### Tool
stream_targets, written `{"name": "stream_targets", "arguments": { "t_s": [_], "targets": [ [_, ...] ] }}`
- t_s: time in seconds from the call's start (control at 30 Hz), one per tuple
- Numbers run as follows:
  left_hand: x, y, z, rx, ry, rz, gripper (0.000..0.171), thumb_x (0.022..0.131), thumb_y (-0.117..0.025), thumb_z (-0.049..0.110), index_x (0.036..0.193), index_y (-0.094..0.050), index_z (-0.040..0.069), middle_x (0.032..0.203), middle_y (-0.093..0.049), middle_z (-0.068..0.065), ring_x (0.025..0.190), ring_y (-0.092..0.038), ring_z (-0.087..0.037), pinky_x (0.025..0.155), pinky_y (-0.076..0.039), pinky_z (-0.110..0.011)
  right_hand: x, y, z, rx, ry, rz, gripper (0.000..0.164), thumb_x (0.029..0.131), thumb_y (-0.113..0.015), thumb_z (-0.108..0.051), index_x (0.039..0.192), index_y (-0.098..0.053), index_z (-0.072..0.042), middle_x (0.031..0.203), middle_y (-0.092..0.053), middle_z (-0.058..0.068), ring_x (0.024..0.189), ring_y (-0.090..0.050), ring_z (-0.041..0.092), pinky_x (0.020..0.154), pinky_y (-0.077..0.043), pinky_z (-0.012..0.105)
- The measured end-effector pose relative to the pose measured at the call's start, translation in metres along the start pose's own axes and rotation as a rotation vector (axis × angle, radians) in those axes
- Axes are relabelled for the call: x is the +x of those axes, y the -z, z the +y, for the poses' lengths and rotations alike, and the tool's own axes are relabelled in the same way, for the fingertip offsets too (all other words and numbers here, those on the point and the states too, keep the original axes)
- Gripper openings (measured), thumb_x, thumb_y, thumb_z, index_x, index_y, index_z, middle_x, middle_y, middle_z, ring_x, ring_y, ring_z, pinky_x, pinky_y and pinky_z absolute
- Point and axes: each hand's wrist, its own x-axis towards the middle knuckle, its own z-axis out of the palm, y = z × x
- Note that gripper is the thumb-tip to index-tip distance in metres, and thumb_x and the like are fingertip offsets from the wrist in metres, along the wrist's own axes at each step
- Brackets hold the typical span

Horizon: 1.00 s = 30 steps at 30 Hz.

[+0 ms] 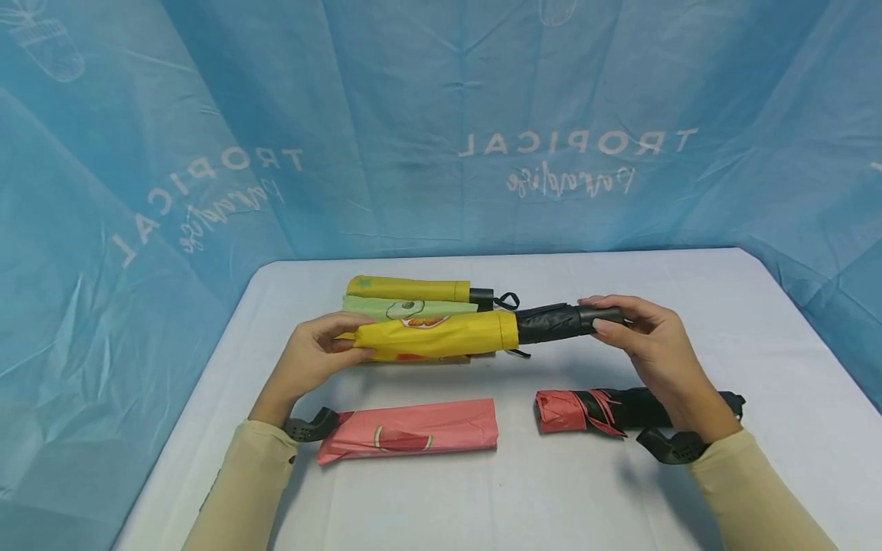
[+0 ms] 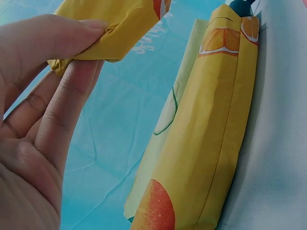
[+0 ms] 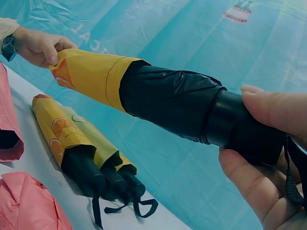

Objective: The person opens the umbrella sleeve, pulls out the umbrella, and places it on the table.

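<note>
A folded black umbrella (image 1: 547, 324) is held up above the table, partly inside a yellow sleeve (image 1: 441, 335) with a fruit print. My left hand (image 1: 318, 350) pinches the sleeve's closed end between thumb and fingers. On the other side, my right hand (image 1: 651, 337) grips the umbrella's black handle (image 3: 247, 127), its wrist strap hanging by the palm. Below the right hand lies a folded umbrella in black and pink (image 1: 572, 411), without a cover. A flat pink sleeve (image 1: 427, 430) with a watermelon print lies near the left wrist.
Behind the held umbrella, several covered umbrellas lie side by side on the white table (image 1: 579, 505): a yellow one (image 1: 413, 289), a light green one (image 1: 372, 307) and another yellow one (image 2: 201, 124) with orange slices. A blue curtain (image 1: 413, 153) hangs behind the table.
</note>
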Motion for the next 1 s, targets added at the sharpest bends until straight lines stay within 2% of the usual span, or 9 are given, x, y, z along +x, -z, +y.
{"name": "stream_targets", "arguments": {
  "t_s": [0.43, 1.0],
  "targets": [
    [0.0, 0.001, 0.001, -0.009, -0.014, -0.007, 0.042, 0.084, -0.083, 0.0, 0.124, -0.072, 0.007, 0.126, -0.067, -0.009, 0.112, -0.067, -0.02, 0.089, -0.059, -0.034, 0.0, 0.005, -0.004, 0.04, 0.027, 0.002, 0.035, 0.095, -0.062, 0.013, 0.131, -0.061, 0.011, 0.129, -0.068, 0.01, 0.117, -0.064, 0.02, 0.089, -0.057, 0.028],
    [-0.001, 0.001, 0.003, 0.021, 0.023, -0.001, 0.04, 0.086, -0.082, 0.003, 0.124, -0.072, 0.008, 0.125, -0.067, -0.009, 0.11, -0.067, -0.018, 0.089, -0.058, -0.031, 0.0, 0.011, -0.007, 0.039, 0.042, -0.006, 0.035, 0.095, -0.061, 0.015, 0.13, -0.06, 0.012, 0.129, -0.068, 0.01, 0.119, -0.062, 0.021, 0.088, -0.058, 0.028]
  ]
}}
